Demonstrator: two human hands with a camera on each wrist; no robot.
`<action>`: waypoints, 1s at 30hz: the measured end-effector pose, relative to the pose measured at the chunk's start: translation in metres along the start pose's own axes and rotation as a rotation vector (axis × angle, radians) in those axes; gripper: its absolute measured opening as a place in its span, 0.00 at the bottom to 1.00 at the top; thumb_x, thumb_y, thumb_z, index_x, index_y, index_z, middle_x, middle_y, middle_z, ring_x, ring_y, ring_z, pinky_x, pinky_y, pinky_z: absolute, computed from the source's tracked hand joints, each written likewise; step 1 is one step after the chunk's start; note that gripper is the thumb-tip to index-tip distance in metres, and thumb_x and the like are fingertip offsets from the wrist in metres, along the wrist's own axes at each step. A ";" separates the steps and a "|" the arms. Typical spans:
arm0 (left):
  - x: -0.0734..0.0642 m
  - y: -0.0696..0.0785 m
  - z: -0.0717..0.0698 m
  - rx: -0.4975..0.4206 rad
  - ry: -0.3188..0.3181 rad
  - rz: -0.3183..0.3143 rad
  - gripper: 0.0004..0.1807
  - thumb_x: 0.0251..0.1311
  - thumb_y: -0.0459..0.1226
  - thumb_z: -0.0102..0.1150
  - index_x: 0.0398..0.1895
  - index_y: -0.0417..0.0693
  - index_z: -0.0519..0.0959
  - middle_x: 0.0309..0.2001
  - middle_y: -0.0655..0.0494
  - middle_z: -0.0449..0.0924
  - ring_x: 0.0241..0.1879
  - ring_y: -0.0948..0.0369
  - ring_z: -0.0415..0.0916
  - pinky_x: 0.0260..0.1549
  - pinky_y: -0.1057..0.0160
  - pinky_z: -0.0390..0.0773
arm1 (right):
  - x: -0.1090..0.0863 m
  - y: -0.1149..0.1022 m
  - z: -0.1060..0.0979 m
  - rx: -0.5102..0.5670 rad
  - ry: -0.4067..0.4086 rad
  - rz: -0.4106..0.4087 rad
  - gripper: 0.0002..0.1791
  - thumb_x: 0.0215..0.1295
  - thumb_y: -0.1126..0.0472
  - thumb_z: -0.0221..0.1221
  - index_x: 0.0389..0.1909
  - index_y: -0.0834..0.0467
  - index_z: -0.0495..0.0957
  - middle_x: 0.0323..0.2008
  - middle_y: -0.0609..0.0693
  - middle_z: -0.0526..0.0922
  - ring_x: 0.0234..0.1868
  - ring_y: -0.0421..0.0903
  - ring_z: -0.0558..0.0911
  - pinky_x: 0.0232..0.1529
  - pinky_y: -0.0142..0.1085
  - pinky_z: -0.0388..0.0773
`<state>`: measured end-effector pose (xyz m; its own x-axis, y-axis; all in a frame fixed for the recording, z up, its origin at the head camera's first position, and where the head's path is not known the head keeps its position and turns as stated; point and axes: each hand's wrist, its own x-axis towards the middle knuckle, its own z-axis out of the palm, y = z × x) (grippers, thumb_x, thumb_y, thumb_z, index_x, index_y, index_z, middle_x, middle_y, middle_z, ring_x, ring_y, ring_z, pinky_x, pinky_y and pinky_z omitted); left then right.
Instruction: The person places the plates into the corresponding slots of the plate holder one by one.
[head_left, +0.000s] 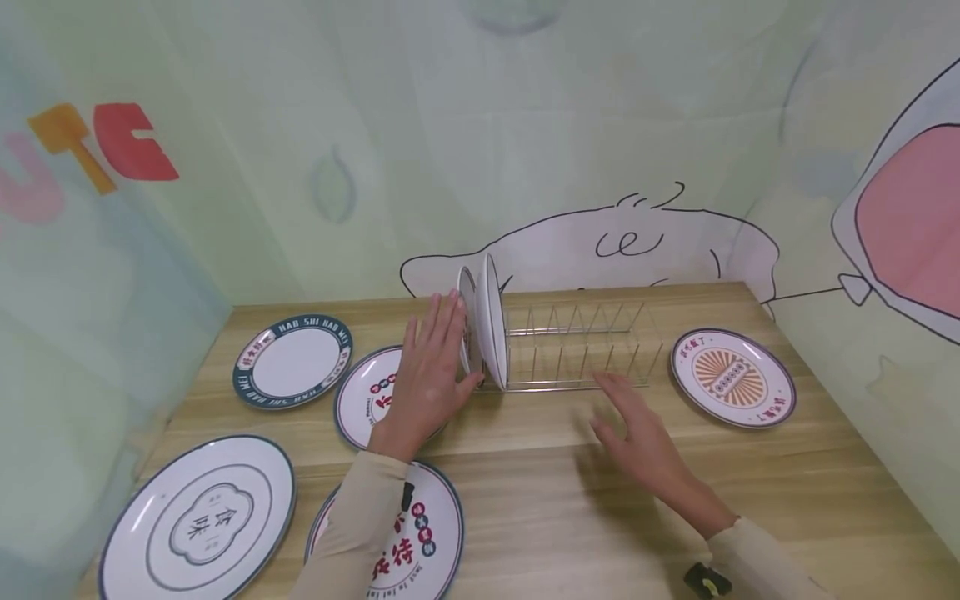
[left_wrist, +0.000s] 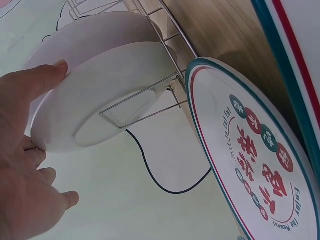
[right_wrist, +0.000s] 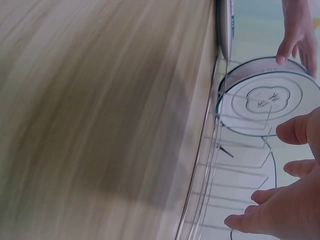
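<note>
A wire dish rack (head_left: 577, 386) holds two white plates on edge at its left end. My left hand (head_left: 426, 367) is at the outer plate (left_wrist: 100, 107), fingers straight, with the thumb at its rim. Beside it stands the inner plate (head_left: 491, 333); the right wrist view shows its face (right_wrist: 240, 107) with a dark rim and a flower-shaped emblem. Close to the rack's front right part is my right hand (head_left: 637, 433), its fingers loosely spread and holding nothing. Wires of the rack (right_wrist: 235, 170) run past its fingertips in the right wrist view.
Left of the rack lie a blue-rimmed plate (head_left: 296, 362), a plate with red lettering (head_left: 356, 404) partly behind my left hand, a large oval plate (head_left: 247, 467) and another red-lettered plate (head_left: 442, 533) under my left forearm. A sunburst plate (head_left: 731, 379) lies at the right. Cloth walls (head_left: 562, 167) border the wooden table (head_left: 525, 500).
</note>
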<state>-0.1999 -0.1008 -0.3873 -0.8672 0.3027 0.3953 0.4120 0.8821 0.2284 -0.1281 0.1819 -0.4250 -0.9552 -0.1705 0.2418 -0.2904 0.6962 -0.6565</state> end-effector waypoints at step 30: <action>0.000 -0.001 -0.001 -0.009 -0.004 0.000 0.59 0.49 0.45 0.77 0.79 0.42 0.50 0.81 0.48 0.45 0.81 0.49 0.40 0.77 0.41 0.45 | -0.011 0.072 -0.038 -0.106 -0.015 0.127 0.32 0.66 0.66 0.60 0.70 0.68 0.64 0.69 0.76 0.62 0.70 0.76 0.59 0.67 0.72 0.55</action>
<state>-0.1997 -0.1018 -0.3863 -0.8685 0.3038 0.3918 0.4143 0.8788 0.2369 -0.1368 0.2603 -0.4478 -0.9849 -0.0865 0.1501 -0.1604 0.7823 -0.6019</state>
